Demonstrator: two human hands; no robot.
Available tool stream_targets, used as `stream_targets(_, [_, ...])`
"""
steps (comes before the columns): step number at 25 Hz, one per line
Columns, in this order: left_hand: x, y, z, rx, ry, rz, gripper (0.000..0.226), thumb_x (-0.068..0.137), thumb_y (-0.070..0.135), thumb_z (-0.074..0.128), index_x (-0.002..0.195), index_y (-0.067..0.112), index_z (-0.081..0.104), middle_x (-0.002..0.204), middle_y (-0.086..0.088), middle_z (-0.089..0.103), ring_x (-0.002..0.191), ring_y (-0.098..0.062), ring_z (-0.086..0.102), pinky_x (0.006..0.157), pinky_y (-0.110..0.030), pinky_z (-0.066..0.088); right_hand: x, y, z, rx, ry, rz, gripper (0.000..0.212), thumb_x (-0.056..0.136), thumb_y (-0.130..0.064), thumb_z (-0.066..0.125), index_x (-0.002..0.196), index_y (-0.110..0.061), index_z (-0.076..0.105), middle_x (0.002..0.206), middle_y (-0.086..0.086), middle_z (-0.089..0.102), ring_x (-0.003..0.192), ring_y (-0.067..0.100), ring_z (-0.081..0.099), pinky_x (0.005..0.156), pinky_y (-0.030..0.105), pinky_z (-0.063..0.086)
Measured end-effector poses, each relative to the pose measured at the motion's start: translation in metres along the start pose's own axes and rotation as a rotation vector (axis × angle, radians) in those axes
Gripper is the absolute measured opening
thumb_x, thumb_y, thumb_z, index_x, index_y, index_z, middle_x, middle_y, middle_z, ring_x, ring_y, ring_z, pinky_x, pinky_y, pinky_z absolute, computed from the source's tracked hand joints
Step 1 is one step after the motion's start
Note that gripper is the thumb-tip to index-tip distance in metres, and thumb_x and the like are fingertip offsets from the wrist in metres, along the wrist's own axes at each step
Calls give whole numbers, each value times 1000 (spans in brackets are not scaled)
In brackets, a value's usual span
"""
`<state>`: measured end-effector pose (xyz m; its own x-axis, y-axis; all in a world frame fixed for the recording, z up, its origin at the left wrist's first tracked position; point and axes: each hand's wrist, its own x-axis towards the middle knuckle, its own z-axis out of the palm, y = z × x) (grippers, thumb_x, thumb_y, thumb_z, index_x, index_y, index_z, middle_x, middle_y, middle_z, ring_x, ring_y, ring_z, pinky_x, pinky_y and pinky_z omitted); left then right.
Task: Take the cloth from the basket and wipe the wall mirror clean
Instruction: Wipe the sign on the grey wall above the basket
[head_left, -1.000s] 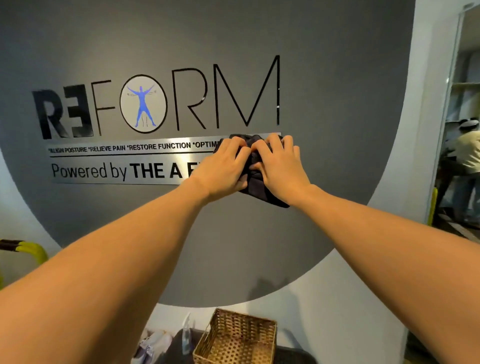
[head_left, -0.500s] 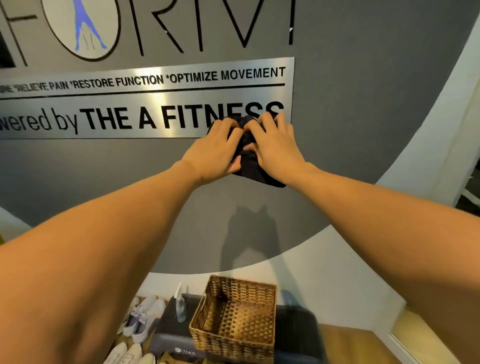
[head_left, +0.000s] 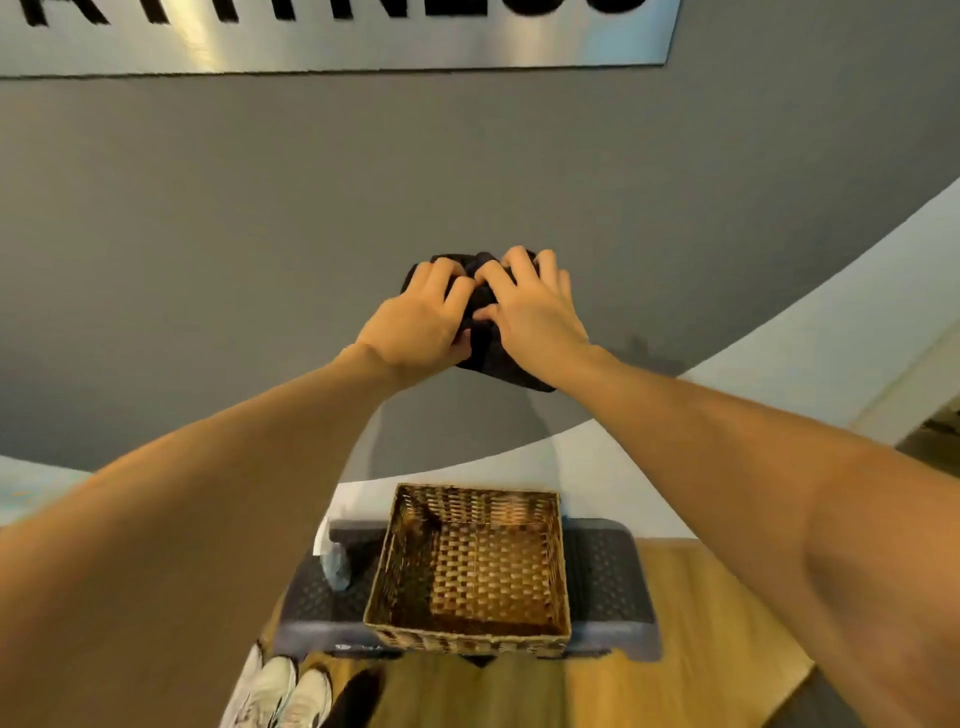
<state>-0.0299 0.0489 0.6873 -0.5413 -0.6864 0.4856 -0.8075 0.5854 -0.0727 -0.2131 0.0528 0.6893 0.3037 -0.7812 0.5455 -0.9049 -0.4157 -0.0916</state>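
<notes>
A dark cloth is bunched against the grey round wall panel. My left hand and my right hand lie side by side on the cloth, fingers curled over it, pressing it to the panel. The hands cover most of the cloth; its lower edge hangs out beneath them. Below, the square wicker basket stands with nothing in it on a dark step platform. A shiny metal sign strip with black letters runs along the top edge.
A small spray bottle stands on the platform left of the basket. White sneakers lie on the wooden floor at the lower left. White wall curves around the grey panel on the right.
Both hands have slid the cloth down the grey panel, off the metal sign strip. The view has tilted down, so the basket and floor now show fully.
</notes>
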Motion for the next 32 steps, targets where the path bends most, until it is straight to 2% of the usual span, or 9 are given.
stream_targets(5, [-46, -33, 177, -121, -173, 22, 50, 88, 23, 66, 129, -3, 54, 130, -25, 52, 111, -45, 53, 52, -44, 54, -48, 24, 167, 32, -227, 139, 31, 106, -28, 58, 135, -18, 53, 137, 10, 49, 119, 37, 43, 96, 48, 41])
stream_targets(16, [-273, 2, 551, -337, -547, -117, 50, 92, 24, 67, 135, 1, 51, 138, -18, 47, 124, -37, 49, 62, -40, 62, -279, 58, 530, 161, -802, 281, 45, 109, -36, 46, 151, -20, 40, 149, 8, 37, 132, 37, 31, 104, 47, 32])
stream_targets(19, [-319, 8, 626, -387, -661, -159, 54, 93, 25, 66, 139, 4, 47, 143, -15, 43, 129, -35, 44, 84, -45, 62, -324, 66, 603, 203, -877, 294, 45, 110, -35, 45, 152, -20, 39, 152, 8, 35, 137, 36, 30, 107, 47, 31])
stream_targets(21, [-342, 14, 660, -401, -758, -240, 64, 97, 29, 62, 152, 9, 35, 156, -12, 31, 143, -33, 32, 110, -51, 48, -346, 68, 640, 236, -951, 332, 44, 111, -32, 45, 153, -23, 38, 155, 6, 31, 142, 36, 27, 113, 48, 29])
stream_targets(22, [-352, 16, 671, -403, -822, -288, 73, 100, 34, 59, 160, 12, 23, 165, -9, 18, 153, -31, 19, 123, -57, 32, -356, 68, 653, 255, -978, 380, 46, 111, -32, 46, 155, -27, 36, 159, 5, 27, 146, 36, 23, 117, 50, 27])
stream_targets(24, [-364, 18, 685, -420, -906, -370, 87, 103, 44, 50, 166, 20, -5, 172, 5, -13, 160, -23, -11, 128, -58, 0, -373, 70, 669, 285, -991, 472, 56, 111, -39, 45, 162, -37, 24, 170, 2, 11, 156, 36, 8, 122, 57, 18])
stream_targets(25, [-368, 18, 689, -428, -908, -379, 89, 103, 46, 47, 165, 24, -13, 171, 9, -23, 158, -20, -20, 126, -54, -7, -381, 72, 674, 296, -988, 482, 60, 110, -46, 42, 164, -41, 15, 173, 0, 2, 158, 35, 1, 124, 58, 14])
stream_targets(28, [-372, 16, 690, -419, -926, -356, 99, 100, 52, 48, 162, 25, -23, 167, 9, -33, 156, -19, -28, 126, -45, -12, -387, 83, 679, 304, -1023, 428, 72, 106, -64, 33, 165, -43, -3, 174, -1, -16, 160, 31, -12, 127, 57, 5])
stream_targets(32, [-353, 12, 682, -309, -1124, -336, 112, 93, 64, 52, 160, 22, -27, 165, 3, -37, 156, -24, -27, 127, -45, -12, -365, 90, 670, 200, -1188, 365, 83, 104, -66, 41, 164, -41, -10, 173, 6, -20, 160, 34, -15, 128, 56, -8])
